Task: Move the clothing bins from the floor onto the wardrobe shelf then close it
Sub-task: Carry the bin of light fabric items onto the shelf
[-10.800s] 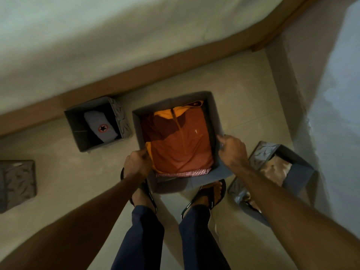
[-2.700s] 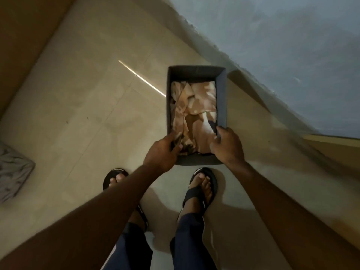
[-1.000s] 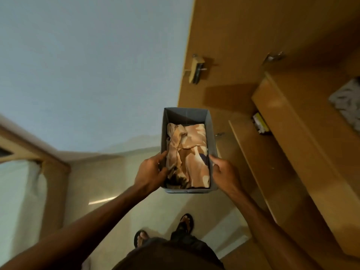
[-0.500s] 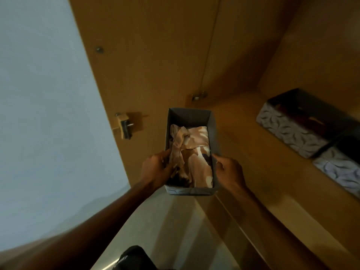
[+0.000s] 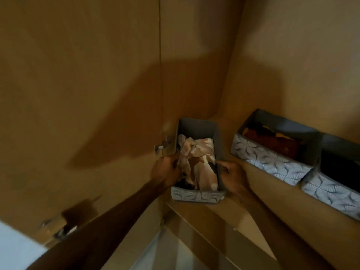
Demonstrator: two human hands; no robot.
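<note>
While left grip (image 5: pixel 165 170) and right grip (image 5: pixel 233 178) clasp beige-clothes bin (image 5: pixel 196 195) | 2 bins (image 5: pixel 266 160) on shelf (image 5: pixel 272 193)

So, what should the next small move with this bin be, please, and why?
Probably slide the bin deeper onto the shelf: the left hand and right hand grip its sides, and its near end seems to overhang the edge.
</note>
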